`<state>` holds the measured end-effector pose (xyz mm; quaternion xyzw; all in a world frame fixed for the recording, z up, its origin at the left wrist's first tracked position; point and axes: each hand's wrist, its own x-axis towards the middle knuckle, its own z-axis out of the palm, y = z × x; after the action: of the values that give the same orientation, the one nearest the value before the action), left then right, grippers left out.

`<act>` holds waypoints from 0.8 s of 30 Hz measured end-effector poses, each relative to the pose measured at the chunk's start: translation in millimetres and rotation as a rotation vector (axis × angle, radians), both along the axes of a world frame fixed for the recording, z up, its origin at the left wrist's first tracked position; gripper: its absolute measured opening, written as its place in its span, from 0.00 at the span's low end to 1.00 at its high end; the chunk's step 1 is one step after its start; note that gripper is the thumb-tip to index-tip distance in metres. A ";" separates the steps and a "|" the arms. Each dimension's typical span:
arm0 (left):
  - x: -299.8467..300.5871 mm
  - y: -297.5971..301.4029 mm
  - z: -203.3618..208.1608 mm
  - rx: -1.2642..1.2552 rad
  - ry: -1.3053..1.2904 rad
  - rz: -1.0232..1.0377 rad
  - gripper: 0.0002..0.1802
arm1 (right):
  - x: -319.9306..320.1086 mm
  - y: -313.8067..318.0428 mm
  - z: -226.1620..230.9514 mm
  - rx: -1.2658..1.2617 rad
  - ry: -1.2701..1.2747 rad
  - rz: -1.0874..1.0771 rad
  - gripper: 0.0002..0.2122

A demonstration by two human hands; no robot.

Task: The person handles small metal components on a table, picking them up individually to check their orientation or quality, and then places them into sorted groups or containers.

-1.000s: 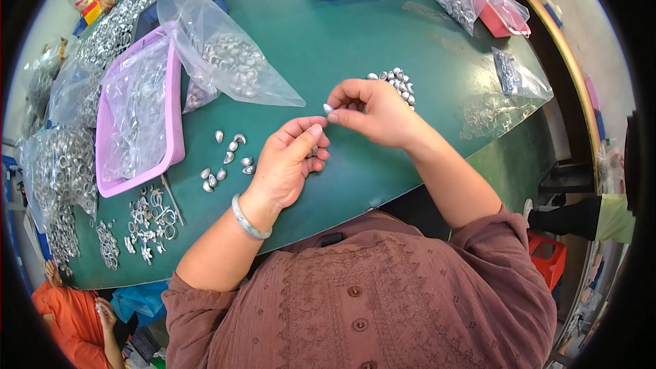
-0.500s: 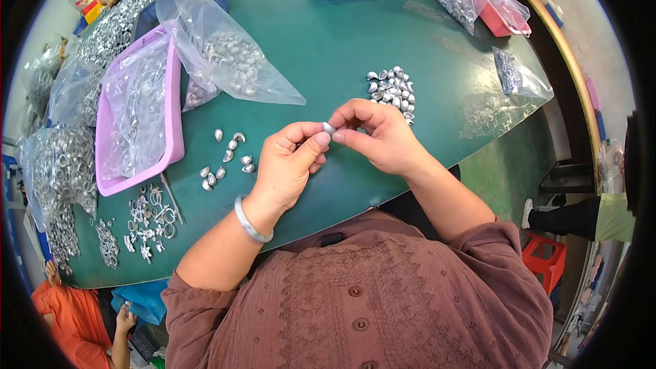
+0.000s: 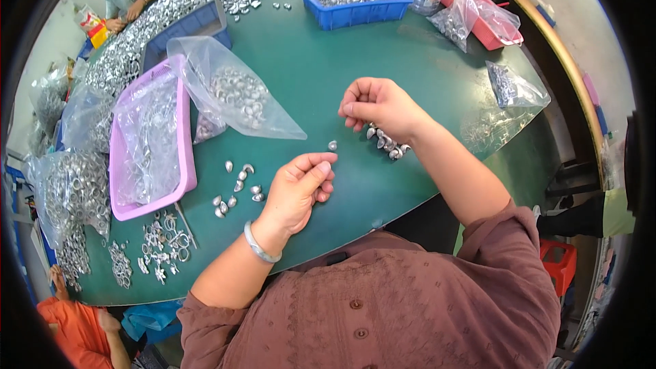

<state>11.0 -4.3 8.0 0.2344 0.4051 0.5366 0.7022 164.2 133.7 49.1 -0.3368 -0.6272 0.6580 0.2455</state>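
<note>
My left hand (image 3: 301, 188) is closed above the green table, thumb pressed against the index finger; whether something sits inside the curled fingers is hidden. Just beyond its index fingertip is a small silver shell-shaped metal piece (image 3: 333, 145), seemingly apart from the finger. My right hand (image 3: 379, 106) hovers at the pile of similar silver pieces (image 3: 388, 143) and covers part of it. Its fingers are curled with the thumb against them, and I cannot make out anything in them. To the left of my left hand lie several loose silver pieces (image 3: 239, 184).
A lilac basket (image 3: 188, 157) with bagged parts stands on the left, beside a clear bag (image 3: 239, 96) of silver pieces. Rings and small castings (image 3: 164, 242) lie near the left edge. Farther off are a blue tray (image 3: 355, 17) and a red tray (image 3: 492, 37). Other people sit at the table.
My hands have parted from the silver piece they both held. The right hand has moved right to the pile; the piece now shows beyond my left fingertips. The whole view has shifted slightly.
</note>
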 end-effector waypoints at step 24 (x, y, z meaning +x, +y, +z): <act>-32.0 1.3 53.1 0.088 -0.018 0.086 0.08 | -15.5 -20.2 -16.4 1.071 -0.432 0.500 0.09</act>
<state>-21.0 -3.0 61.0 0.2424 0.3846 0.5857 0.6710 148.7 113.5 32.7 -0.1358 -0.9650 0.2070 0.0867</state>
